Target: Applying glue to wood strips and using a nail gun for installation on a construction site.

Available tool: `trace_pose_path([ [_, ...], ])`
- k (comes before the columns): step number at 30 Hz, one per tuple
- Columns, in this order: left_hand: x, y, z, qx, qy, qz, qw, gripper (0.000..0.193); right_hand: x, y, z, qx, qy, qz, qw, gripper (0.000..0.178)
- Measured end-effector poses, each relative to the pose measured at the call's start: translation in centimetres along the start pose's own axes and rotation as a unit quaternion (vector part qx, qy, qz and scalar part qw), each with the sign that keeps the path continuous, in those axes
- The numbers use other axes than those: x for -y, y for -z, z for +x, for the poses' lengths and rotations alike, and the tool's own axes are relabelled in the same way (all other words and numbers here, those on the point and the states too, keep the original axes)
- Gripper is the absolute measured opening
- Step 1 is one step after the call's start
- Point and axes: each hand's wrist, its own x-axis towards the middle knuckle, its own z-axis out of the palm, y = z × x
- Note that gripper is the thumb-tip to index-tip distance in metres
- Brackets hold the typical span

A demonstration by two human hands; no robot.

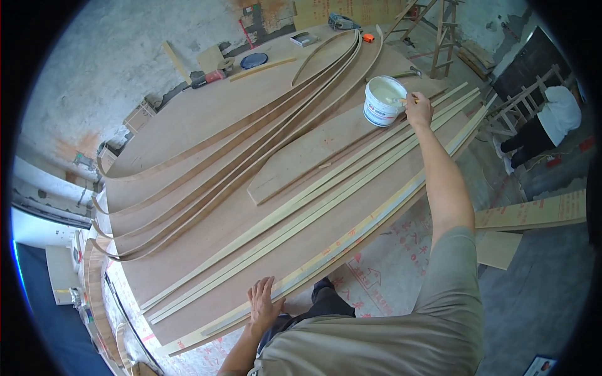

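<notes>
My right hand (pixel 419 111) is closed round the handle of a brush (pixel 401 101). The brush reaches into a white bucket (pixel 381 111) of pale, creamy liquid, and its bristle end is hard to make out. Close to my body, my left hand (pixel 263 306) lies on a long wooden strip (pixel 351 242) at the table's near edge, fingers apart. A greyish-white band runs along that strip's top. Beyond it, several narrow pale strips (pixel 326 218) lie side by side across the large wooden tabletop (pixel 207 276). Under the bucket is a flat board (pixel 313 156) with an angled end.
Several bent wooden strips (pixel 251 131) stand on edge across the table's far half. A power tool (pixel 343 22), an orange tape measure (pixel 368 38) and a blue round lid (pixel 254 60) lie at the back. On the right are wooden ladders (pixel 444 37) and another person (pixel 552 122) bending.
</notes>
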Motion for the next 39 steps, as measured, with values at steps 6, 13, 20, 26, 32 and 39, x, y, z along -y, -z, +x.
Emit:
trace_pose_path([
  [6,-2.5,-1.8,2.9,0.06,-0.056,0.035,0.996,0.077,-2.6,-0.6,2.8,0.091,-0.038,-0.11,0.989,0.041],
  [13,-1.7,-3.1,3.2,0.081,-0.071,0.023,0.994,0.068,-3.1,1.5,-3.3,-0.05,-0.068,-0.007,0.996,0.075],
  [20,1.2,-3.1,1.9,0.05,-0.055,-0.017,0.997,0.067,-19.8,7.1,-15.2,-0.099,-0.258,-0.002,0.961,0.053],
  [26,5.2,7.1,-6.8,0.103,0.023,-0.024,0.994,0.073,-21.4,5.6,-23.2,-0.007,-0.519,0.294,0.803,0.05],
  [32,8.5,14.9,-12.5,0.166,0.105,0.001,0.98,0.078,-19.6,5.2,-26.8,0.098,-0.407,0.66,0.624,0.014],
  [39,10.0,19.6,-16.3,0.144,0.186,-0.044,0.971,0.074,-14.0,6.9,-29.0,0.176,-0.39,0.603,0.673,0.043],
])
